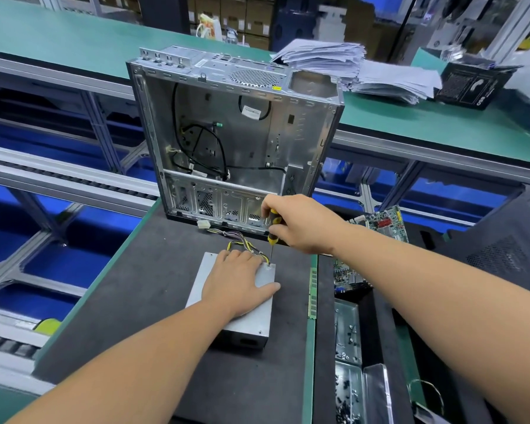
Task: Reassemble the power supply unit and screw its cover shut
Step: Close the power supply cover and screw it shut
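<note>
The grey metal power supply unit [202, 283] lies flat on the dark foam mat [153, 301], its cover on top. My left hand [239, 280] presses flat on the cover with fingers spread. My right hand [297, 221] grips a yellow-and-black screwdriver [273, 228], held upright. Its tip stands in the far right corner of the cover. A bundle of yellow and black wires [242, 244] runs from the unit's far end toward a white connector [201, 224].
An open, empty computer case [236, 133] stands on its side just behind the unit. To the right lie circuit boards [386, 221], a memory stick [312, 292] and metal trays with screws [346, 335]. A paper stack [364, 68] sits on the green bench behind.
</note>
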